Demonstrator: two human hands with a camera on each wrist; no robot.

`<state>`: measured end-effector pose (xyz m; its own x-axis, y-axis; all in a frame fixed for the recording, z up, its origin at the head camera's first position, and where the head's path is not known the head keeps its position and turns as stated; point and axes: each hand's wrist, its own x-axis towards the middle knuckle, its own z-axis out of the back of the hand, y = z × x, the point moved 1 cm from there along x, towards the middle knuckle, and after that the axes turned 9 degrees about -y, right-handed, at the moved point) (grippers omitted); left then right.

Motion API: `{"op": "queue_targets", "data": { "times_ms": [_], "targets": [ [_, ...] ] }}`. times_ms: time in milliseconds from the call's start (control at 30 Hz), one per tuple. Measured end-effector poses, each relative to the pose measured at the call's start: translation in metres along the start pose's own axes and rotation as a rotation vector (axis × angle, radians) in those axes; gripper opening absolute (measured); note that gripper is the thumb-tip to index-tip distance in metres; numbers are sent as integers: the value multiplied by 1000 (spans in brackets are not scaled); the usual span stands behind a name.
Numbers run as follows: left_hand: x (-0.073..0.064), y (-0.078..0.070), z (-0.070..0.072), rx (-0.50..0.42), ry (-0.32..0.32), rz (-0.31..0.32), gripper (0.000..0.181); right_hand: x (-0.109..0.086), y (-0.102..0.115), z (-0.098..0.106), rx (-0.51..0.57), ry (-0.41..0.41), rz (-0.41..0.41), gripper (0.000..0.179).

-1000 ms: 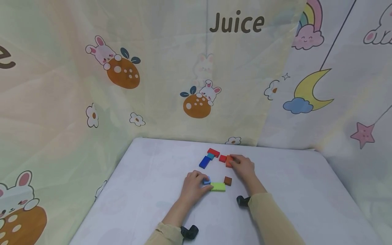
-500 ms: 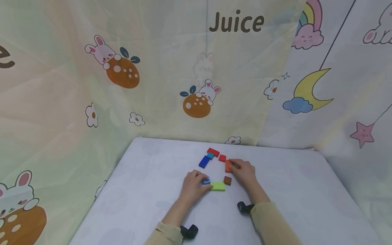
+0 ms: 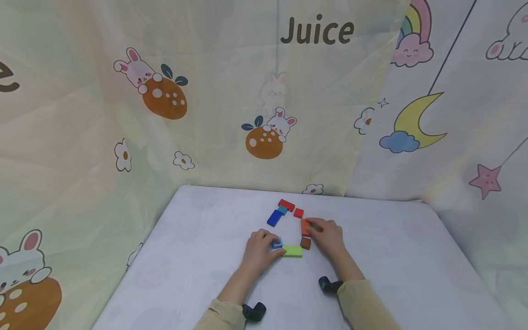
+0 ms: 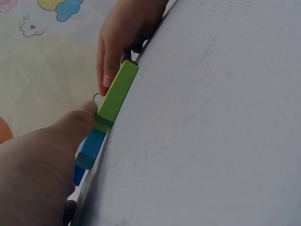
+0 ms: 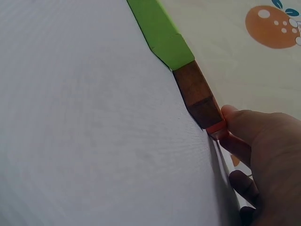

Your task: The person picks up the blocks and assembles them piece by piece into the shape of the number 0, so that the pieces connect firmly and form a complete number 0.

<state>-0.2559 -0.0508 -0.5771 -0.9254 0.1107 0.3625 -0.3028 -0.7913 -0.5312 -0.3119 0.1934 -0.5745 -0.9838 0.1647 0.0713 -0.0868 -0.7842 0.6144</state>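
Head view forward-down, low close wrist views, sharing green block (image 4: 116, 96)

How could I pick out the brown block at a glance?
On the white-covered table, find the right hand, which pinches an orange block. Just on that block's near side, by the right end of the lime-green block, sits the brown block, the only brown one among brighter neighbours.

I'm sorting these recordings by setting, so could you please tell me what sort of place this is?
Probably a staged recording corner: a white table before a cartoon-printed backdrop, with a black device, perhaps a camera, at each sleeve cuff.
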Motion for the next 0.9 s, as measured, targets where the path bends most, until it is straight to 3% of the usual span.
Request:
{"op": "queue_targets", "data": {
  "times_ms": [500, 900],
  "targets": [
    [0, 2, -1, -10, -16, -17, 29, -2, -2, -2, -24, -37, 70, 43],
    [0, 4, -3, -10, -29, -33, 28, -3, -3, -3, -10, -42, 79, 43]
  ]
}}
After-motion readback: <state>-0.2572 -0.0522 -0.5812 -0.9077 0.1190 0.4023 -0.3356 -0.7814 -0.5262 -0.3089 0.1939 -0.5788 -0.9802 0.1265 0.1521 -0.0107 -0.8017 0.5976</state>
